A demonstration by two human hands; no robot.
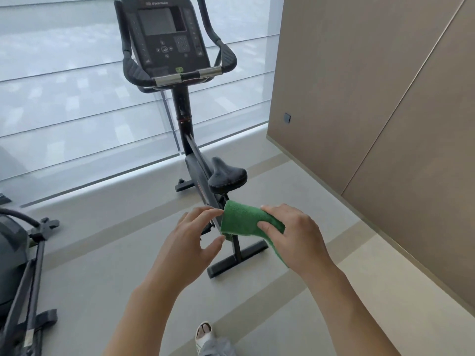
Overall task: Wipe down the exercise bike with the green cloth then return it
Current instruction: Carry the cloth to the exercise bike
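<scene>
Right hand point(293, 235), centre frame, grips the green cloth point(241, 222): thumb on top, fingers curled round its folded edge. Cloth is held in the air in front of the bike's point(195, 160) rear post, below the seat point(226, 176). Left hand point(195, 237), just left of the cloth, is empty, fingers spread and loosely curved, fingertips near the cloth's edge; contact cannot be told.
</scene>
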